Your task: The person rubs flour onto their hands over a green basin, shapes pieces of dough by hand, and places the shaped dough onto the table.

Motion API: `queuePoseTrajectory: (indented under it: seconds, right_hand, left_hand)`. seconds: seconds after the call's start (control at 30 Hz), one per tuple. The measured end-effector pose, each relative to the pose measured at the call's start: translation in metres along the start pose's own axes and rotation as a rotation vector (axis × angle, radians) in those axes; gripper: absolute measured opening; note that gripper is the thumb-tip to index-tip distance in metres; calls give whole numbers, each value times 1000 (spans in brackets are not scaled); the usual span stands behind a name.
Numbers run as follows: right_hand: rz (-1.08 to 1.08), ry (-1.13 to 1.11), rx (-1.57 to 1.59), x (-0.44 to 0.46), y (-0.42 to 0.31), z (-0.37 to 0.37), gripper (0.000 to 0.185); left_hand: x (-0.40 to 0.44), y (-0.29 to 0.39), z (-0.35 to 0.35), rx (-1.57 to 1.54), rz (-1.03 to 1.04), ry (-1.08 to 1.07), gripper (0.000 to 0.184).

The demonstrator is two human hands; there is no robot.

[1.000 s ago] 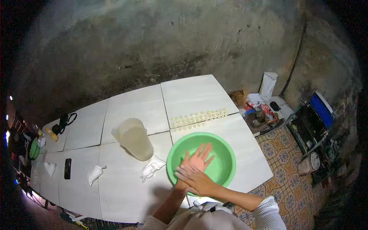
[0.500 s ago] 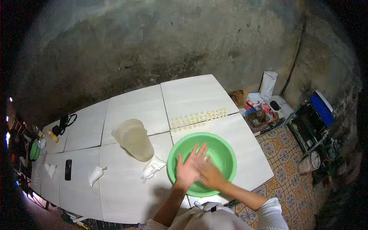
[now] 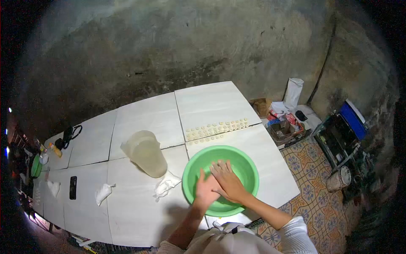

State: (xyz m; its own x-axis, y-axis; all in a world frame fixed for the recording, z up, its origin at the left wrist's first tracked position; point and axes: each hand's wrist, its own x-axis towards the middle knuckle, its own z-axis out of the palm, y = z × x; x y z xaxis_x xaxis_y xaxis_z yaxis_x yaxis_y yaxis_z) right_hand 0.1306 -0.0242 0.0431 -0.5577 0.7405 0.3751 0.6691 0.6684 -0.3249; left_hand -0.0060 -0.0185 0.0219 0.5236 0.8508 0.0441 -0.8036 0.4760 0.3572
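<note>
Because the bowl (image 3: 249, 175) probably catches drips, left hand (image 3: 206, 189), unclenched, palm up, is over it; right hand (image 3: 230, 185), unclenched, laid across; jug (image 3: 148, 156) at left.

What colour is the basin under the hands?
The basin is plain green, inside and rim alike; it shows best in the head view.

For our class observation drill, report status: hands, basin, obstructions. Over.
Left hand and right hand: open, touching over green basin. Basin on white table. Pitcher and white bag close by on left, not blocking hands.
</note>
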Motion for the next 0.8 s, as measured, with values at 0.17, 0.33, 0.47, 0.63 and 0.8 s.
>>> queuePoseTrajectory:
  seconds: [0.17,0.33,0.47,0.63,0.8]
  right_hand:
    - [-135,-36,35,4,-37,12,77]
    - [-131,-122,186,-13,-16,6,80]
    - [9,-86,-56,16,-18,-8,77]
    - [-216,-101,5,5,-47,24,76]
    - [32,-99,-12,-5,-5,23,68]
  left_hand:
    - [19,-5,-13,-203,-8,-150,88]
    - [20,16,-4,-150,106,-196,85]
    - [28,-19,-12,-433,-77,-323,94]
    - [37,1,-13,-53,-13,-224,100]
    - [3,10,8,95,-16,-165,93]
